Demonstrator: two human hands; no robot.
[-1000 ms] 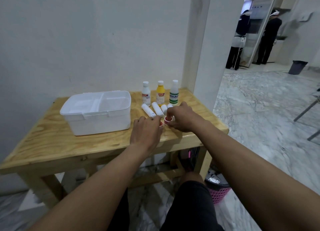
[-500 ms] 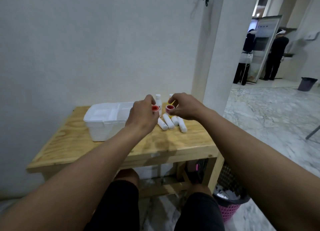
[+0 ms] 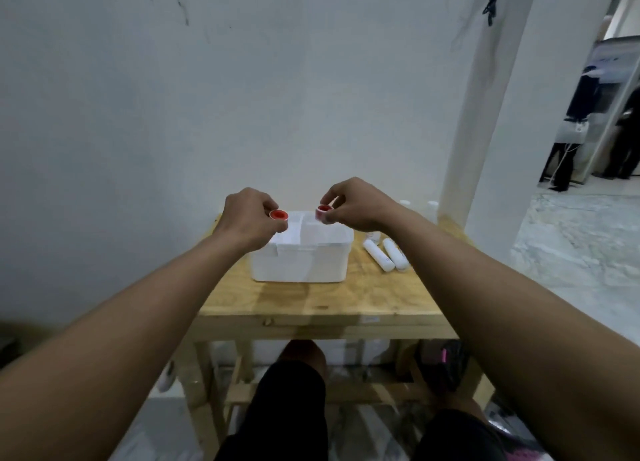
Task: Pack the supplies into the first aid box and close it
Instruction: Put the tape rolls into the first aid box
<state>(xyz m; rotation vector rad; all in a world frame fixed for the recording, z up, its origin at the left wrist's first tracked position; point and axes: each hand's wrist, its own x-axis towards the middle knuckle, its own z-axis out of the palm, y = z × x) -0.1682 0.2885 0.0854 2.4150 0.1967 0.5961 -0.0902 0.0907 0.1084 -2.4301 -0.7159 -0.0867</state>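
The white first aid box [image 3: 300, 262] stands open on the wooden table [image 3: 311, 301], its inside split into compartments. My left hand [image 3: 247, 220] pinches a small tape roll with a red core [image 3: 278, 215] above the box's left compartment. My right hand [image 3: 353, 206] grips a second red-cored tape roll [image 3: 324, 213] above the right compartment. Two white bandage rolls [image 3: 385, 253] lie on the table right of the box. White bottle caps [image 3: 419, 204] peek out behind my right forearm; the bottles themselves are mostly hidden.
A white wall and a pillar [image 3: 485, 114] stand right behind the table. Through the opening at the far right, two people [image 3: 595, 128] stand by a panel. My knees [image 3: 301, 391] are under the table, and a pink basket [image 3: 519, 453] sits low right.
Both hands lifted the two tape rolls off the table and carried them left, over the open box. The view has swung left, putting the box in the centre.
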